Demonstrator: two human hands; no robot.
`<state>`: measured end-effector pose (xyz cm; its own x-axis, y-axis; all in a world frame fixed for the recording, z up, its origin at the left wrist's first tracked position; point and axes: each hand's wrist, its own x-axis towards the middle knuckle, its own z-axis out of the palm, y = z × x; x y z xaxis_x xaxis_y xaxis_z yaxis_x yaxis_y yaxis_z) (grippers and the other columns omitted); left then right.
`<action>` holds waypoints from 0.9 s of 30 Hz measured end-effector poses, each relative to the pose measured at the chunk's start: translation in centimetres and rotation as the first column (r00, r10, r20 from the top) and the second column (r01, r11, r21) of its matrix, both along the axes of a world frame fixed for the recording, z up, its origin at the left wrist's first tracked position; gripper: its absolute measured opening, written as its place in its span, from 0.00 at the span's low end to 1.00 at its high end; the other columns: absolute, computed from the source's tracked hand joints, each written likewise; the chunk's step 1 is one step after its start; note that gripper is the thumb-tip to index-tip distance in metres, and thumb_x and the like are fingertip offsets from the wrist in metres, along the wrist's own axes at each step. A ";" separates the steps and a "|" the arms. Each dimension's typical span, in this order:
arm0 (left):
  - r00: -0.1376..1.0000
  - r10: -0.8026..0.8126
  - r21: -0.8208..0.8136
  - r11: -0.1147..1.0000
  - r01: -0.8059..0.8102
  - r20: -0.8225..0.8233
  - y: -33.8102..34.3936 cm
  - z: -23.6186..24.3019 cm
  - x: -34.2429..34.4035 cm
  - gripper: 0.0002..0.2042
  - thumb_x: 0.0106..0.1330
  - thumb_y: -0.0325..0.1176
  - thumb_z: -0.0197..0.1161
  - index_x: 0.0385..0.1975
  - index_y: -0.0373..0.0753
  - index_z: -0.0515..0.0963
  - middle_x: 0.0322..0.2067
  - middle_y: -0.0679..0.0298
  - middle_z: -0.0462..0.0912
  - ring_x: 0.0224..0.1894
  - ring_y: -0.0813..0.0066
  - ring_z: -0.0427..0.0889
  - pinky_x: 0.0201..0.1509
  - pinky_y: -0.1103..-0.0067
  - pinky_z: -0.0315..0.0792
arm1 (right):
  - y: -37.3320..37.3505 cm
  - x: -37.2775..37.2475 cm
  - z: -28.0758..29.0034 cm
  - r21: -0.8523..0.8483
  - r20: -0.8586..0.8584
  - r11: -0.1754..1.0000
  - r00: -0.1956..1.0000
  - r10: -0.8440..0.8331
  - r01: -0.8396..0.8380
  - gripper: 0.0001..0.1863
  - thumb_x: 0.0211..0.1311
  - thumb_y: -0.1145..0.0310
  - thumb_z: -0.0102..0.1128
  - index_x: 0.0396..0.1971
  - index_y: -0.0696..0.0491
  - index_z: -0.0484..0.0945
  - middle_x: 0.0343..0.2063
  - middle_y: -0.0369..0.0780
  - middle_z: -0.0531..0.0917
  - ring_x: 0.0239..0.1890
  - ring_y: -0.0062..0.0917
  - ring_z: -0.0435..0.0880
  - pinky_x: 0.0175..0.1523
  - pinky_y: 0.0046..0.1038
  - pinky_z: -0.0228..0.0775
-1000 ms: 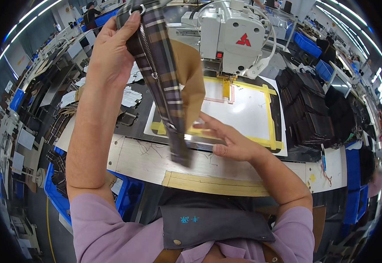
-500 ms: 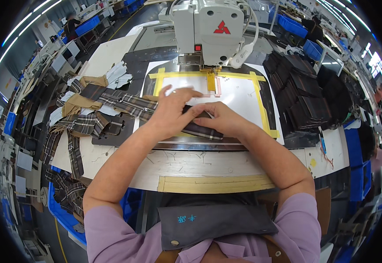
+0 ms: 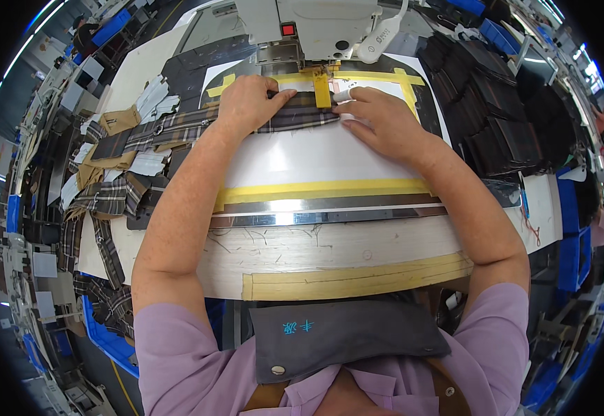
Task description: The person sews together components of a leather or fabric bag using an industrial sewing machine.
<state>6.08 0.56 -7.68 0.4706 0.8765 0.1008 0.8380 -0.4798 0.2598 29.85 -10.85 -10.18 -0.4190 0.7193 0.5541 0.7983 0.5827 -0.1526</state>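
Note:
A dark plaid fabric strip (image 3: pixel 295 118) lies flat across a white template board (image 3: pixel 316 159) with yellow tape edges, just under the head of a white sewing machine (image 3: pixel 309 28). My left hand (image 3: pixel 246 104) presses down on the strip's left part, fingers curled over its far edge. At the strip's right end my right hand (image 3: pixel 378 121) rests with spread fingers, one fingertip wrapped in white. Both hands sit close to the needle area and a yellow tape tab (image 3: pixel 321 89).
Cut plaid and tan fabric pieces (image 3: pixel 115 180) are piled on the table at the left. Stacks of dark pieces (image 3: pixel 503 118) stand at the right. The wooden table edge (image 3: pixel 343 256) with tape runs in front. Blue bins (image 3: pixel 569 256) sit at the sides.
The plaid strip, held up in my left hand a second ago, now lies flat on the board. Both hands have slid it farther forward, up under the machine head.

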 end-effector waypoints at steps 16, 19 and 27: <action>1.000 0.003 0.059 0.998 -0.005 0.028 3.4 -1.1 1.0 0.25 0.59 0.59 0.68 0.33 0.37 0.87 0.26 0.54 0.85 0.31 0.61 0.84 0.38 0.69 0.76 | 2.3 0.9 -1.0 -0.128 0.002 0.991 0.999 -0.042 0.042 0.15 0.62 0.57 0.65 0.43 0.49 0.87 0.34 0.34 0.81 0.44 0.29 0.76 0.46 0.31 0.74; 0.999 0.023 0.010 1.000 -0.023 -0.049 3.4 -0.7 1.1 0.26 0.60 0.61 0.65 0.37 0.41 0.88 0.31 0.58 0.88 0.35 0.62 0.87 0.43 0.69 0.79 | 2.3 0.8 -1.0 -0.145 0.011 0.988 0.998 -0.057 0.058 0.15 0.62 0.57 0.66 0.42 0.50 0.87 0.35 0.34 0.82 0.44 0.29 0.76 0.47 0.32 0.74; 0.994 0.048 -0.001 0.999 -0.048 -0.103 3.5 -0.5 1.2 0.27 0.59 0.62 0.66 0.38 0.41 0.88 0.31 0.59 0.88 0.35 0.64 0.87 0.43 0.69 0.79 | 2.2 0.7 -0.9 -0.145 0.028 0.987 0.997 -0.067 0.070 0.14 0.62 0.58 0.66 0.42 0.50 0.86 0.35 0.35 0.84 0.45 0.29 0.76 0.49 0.32 0.74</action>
